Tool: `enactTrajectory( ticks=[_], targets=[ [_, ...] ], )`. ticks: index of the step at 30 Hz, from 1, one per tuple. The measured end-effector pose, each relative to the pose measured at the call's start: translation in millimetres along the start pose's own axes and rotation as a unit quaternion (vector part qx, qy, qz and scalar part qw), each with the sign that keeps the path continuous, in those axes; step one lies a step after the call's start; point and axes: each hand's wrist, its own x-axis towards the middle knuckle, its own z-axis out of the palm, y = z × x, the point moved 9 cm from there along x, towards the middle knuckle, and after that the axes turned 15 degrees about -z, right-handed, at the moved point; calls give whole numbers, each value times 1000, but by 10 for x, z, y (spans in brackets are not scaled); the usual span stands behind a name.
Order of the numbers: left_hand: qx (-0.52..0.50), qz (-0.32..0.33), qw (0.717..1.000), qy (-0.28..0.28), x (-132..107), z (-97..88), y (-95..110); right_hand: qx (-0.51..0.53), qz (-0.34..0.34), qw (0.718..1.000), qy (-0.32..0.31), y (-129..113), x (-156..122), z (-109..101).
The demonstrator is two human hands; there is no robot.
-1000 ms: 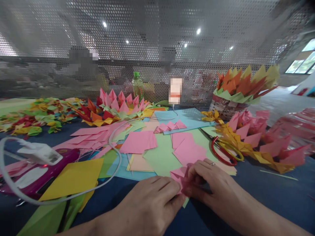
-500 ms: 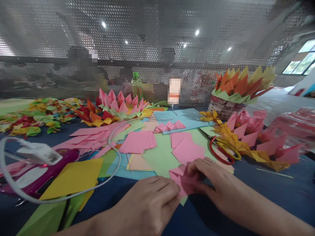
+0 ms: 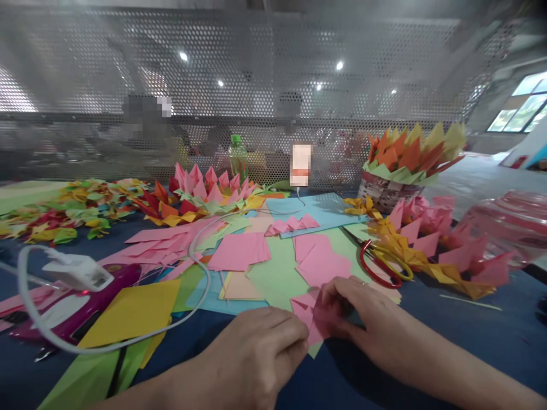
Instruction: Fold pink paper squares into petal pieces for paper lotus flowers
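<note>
In front of me a piece of pink origami paper (image 3: 304, 306), partly folded with creases showing, lies over a light green sheet (image 3: 276, 273). My left hand (image 3: 252, 347) has its fingers curled together at the paper's left edge. My right hand (image 3: 363, 319) grips the right side between thumb and bent fingers, which hide part of it. Just beyond are pink paper squares (image 3: 239, 251) in loose stacks. A short row of folded pink pieces (image 3: 294, 225) rests farther back on a blue sheet (image 3: 331, 206). Scissors (image 3: 366, 245) with red and yellow handles lie beyond my right hand.
A white cable (image 3: 164, 329) loops across the left side, near a purple device (image 3: 123, 275) and yellow sheets (image 3: 132, 313). Folded paper flowers (image 3: 211, 185), a green-capped bottle (image 3: 238, 156) and a paper-filled pot (image 3: 387, 185) stand behind. A clear plastic container (image 3: 508, 228) is at right.
The view has shifted slightly, so the table appears a little lower and farther left at right. Both hands keep their hold on the pink paper, with barely any finger movement.
</note>
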Motion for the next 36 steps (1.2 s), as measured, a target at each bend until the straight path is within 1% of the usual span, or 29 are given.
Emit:
enactTrajectory(
  ticks=[2,3,5,7,10,12,14,16,21,25,27,31,36],
  targets=[
    [-25,3,1000,-6,16,21,-43,23,-3,1000,14,16,12,-23],
    [-37,6,999,-19,25,51,-61,44,-1,999,26,27,23,-34],
    [-76,15,996,-35,51,83,-86,111,9,993,49,51,47,-38],
    [-130,2,991,-27,105,57,-128,198,13,978,62,54,70,-2],
    [-227,-77,970,30,234,-67,-277,296,21,952,74,51,72,59],
    [-269,-137,951,64,311,-128,-385,323,23,943,82,49,58,77],
    [-288,-179,938,64,378,-127,-450,328,18,940,89,40,46,69],
    [-292,-191,935,62,428,-134,-465,319,8,943,98,32,42,40],
    [-292,-191,936,45,511,-144,-441,295,-4,949,116,54,52,-31],
    [-285,-189,939,35,603,-127,-432,292,-24,946,137,64,69,-89],
    [-273,-184,944,33,640,-108,-438,296,-22,944,147,80,71,-103],
    [-258,-168,951,31,648,-76,-443,286,-13,947,143,106,65,-80],
    [-232,-155,960,40,582,-75,-438,289,-20,950,120,103,50,-3]
  ],
)
